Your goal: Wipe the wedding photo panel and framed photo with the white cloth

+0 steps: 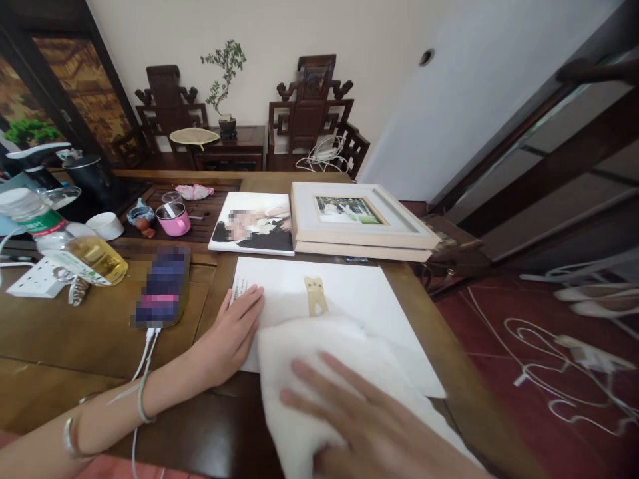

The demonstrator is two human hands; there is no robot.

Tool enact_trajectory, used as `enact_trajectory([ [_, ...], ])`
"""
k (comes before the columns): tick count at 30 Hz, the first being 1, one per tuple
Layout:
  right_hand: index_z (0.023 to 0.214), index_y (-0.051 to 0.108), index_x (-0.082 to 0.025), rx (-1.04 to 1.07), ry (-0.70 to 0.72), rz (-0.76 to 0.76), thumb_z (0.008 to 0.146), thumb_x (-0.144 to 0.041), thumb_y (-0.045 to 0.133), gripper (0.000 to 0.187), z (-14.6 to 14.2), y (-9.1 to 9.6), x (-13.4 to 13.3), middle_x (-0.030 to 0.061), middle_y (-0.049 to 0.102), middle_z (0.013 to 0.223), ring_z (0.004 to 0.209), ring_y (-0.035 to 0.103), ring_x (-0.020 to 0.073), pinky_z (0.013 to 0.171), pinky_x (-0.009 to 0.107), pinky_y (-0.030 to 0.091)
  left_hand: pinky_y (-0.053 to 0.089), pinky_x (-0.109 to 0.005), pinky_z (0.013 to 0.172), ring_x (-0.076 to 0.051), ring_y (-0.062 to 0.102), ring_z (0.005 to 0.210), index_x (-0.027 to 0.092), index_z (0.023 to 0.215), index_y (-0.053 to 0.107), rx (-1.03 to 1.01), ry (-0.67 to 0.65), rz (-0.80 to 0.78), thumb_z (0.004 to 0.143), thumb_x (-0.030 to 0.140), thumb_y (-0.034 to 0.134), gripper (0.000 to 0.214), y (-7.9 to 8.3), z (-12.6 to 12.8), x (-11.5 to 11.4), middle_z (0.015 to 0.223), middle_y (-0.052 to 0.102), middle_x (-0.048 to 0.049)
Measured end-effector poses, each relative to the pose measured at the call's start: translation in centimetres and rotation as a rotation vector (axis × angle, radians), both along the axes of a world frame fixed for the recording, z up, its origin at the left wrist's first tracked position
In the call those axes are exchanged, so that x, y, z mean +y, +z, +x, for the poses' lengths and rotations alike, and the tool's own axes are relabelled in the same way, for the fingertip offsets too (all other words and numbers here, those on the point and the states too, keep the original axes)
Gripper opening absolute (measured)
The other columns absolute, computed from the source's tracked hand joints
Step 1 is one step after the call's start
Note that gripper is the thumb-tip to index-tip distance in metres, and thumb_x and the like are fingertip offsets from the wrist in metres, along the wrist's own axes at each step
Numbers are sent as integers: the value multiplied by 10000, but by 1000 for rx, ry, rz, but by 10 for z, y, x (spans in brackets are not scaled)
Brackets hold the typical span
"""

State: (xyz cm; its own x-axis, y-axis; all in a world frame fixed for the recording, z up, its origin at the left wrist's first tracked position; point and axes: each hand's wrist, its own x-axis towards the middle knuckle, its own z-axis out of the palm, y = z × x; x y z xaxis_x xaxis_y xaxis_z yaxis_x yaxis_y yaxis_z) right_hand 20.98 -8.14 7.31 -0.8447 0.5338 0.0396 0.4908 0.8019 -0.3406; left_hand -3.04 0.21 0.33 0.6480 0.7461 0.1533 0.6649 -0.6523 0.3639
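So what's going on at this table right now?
A person is wiping a white panel lying flat on a wooden table. The right hand presses a white cloth onto it, while the left hand rests flat on the panel's left edge. A small brass hanger shows on the panel. Framed pictures lie just beyond.

The cloth [304, 372] under the right hand [379, 432] was plain white, as was the flat panel [349, 293] beneath it, which carried a pale gold metal hanger [315, 295]. The picture frame [357, 223] was cream with a green-toned photo. The mug [173, 219] was pink, the table [74, 326] warm brown wood, the floor tiles [499, 372] dark red, and the bottle [64, 243] held yellow liquid under a green label.
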Motion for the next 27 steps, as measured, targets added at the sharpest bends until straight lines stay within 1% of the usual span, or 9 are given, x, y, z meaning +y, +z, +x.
enact_trajectory([
  [4, 1063, 654, -202, -59, -275, -29, 649, -20, 500, 478, -2, -9, 49, 82, 450, 1437, 1385, 234, 303, 1128, 550, 220, 152, -528, 1152, -229, 237, 1416, 187, 1453, 285, 7, 0, -6, 968, 149, 301, 487, -1, 0, 0, 1489, 365, -124],
  [7, 1110, 640, -138, -91, -385, 47, 685, -44, 496, 458, -17, -25, 84, 136, 408, 1459, 1398, 154, 355, 1120, 605, 144, 141, -519, 1158, -222, 252, 1412, 201, 1454, 286, -51, 28, -54, 980, 179, 287, 475, 2, 2, -1, 1489, 369, -105],
  [9, 1108, 644, -116, -86, -392, 79, 721, -92, 526, 405, -31, -34, 93, 166, 375, 1472, 1397, 102, 396, 1104, 645, 72, 159, -494, 1162, -213, 255, 1411, 210, 1466, 256, -154, 77, -86, 992, 218, 273, 474, 5, 3, -2, 1504, 345, -89],
  [14, 1002, 677, -131, -20, -117, 16, 681, -148, 619, 327, -53, -38, 65, 202, 283, 1509, 1393, 54, 419, 1094, 641, 6, 185, -426, 1170, -202, 148, 1438, 210, 1493, 171, -358, 174, -78, 1007, 287, 257, 499, 12, 3, -3, 1565, 190, -62],
  [18, 894, 685, -195, 52, 76, -62, 688, -203, 628, 214, -38, -24, 26, 110, 408, 1466, 1395, 192, 349, 1144, 533, 125, 177, -440, 1173, -201, 136, 1440, 224, 1495, 157, -331, 131, -62, 1011, 275, 238, 493, 11, 4, -3, 1565, 191, -55],
  [20, 878, 675, -230, 64, 61, -75, 700, -175, 581, 209, -23, -14, 14, 58, 518, 1388, 1372, 300, 279, 1157, 462, 175, 175, -470, 1168, -208, 157, 1437, 208, 1488, 178, -244, 97, -70, 1010, 261, 233, 484, 9, 4, -3, 1551, 234, -78],
  [22, 855, 659, -247, 54, -35, -83, 652, -97, 525, 286, -8, -4, 12, 41, 580, 1325, 1348, 358, 232, 1167, 436, 164, 146, -518, 1161, -220, 181, 1432, 187, 1472, 219, -120, 49, -65, 1007, 243, 232, 469, 6, 5, -3, 1528, 289, -102],
  [25, 865, 640, -240, 7, -175, -114, 577, -32, 461, 397, 6, 2, 25, 54, 619, 1271, 1334, 383, 222, 1164, 461, 170, 113, -560, 1151, -228, 211, 1424, 163, 1452, 253, 23, -8, -25, 993, 197, 246, 461, 2, 5, -4, 1503, 335, -128],
  [27, 928, 625, -215, -24, -257, -87, 612, -22, 439, 415, 8, -1, 43, 90, 621, 1259, 1334, 381, 247, 1143, 500, 214, 118, -562, 1149, -231, 216, 1423, 151, 1453, 243, 64, -24, -2, 976, 163, 267, 478, 2, 4, -4, 1500, 335, -142],
])
